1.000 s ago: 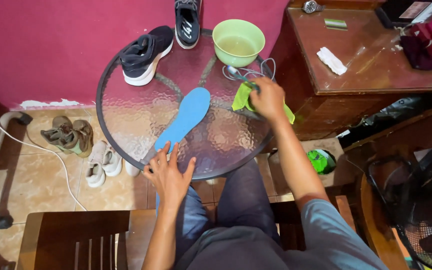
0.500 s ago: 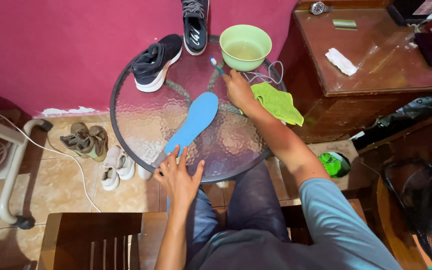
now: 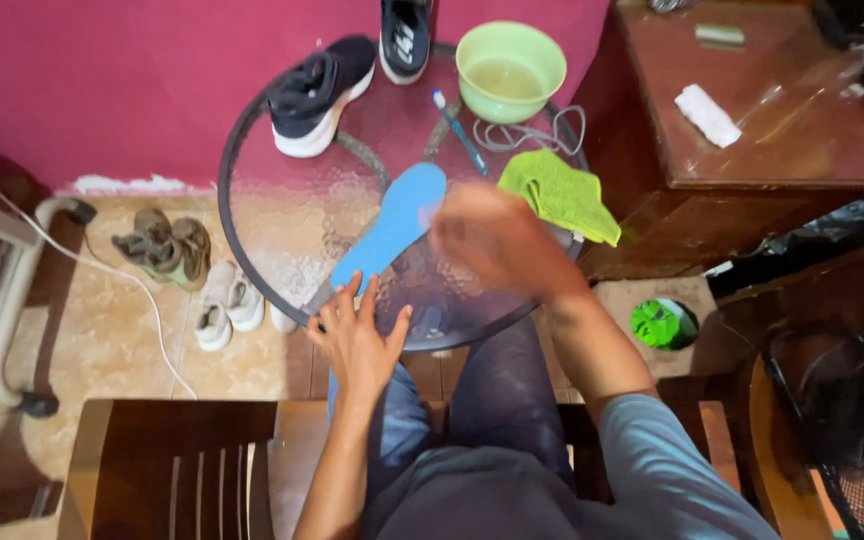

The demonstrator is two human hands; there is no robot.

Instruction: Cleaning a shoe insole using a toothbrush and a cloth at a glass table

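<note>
Left hand (image 3: 357, 335): flat, fingers spread, pressing the near end of the blue insole (image 3: 392, 228) on the round glass table (image 3: 282, 235). Right hand (image 3: 497, 240): blurred above the glass, apparently empty; grip cannot be told. Step: insole cleaning; next calls for the toothbrush (image 3: 457, 130). Beyond: green cloth (image 3: 557, 192), green bowl (image 3: 510, 70), 2 black shoes (image 3: 317, 92), magenta wall (image 3: 102, 80).

Head camera looks steeply down, near the round glass table (image 3: 282, 215).
</note>
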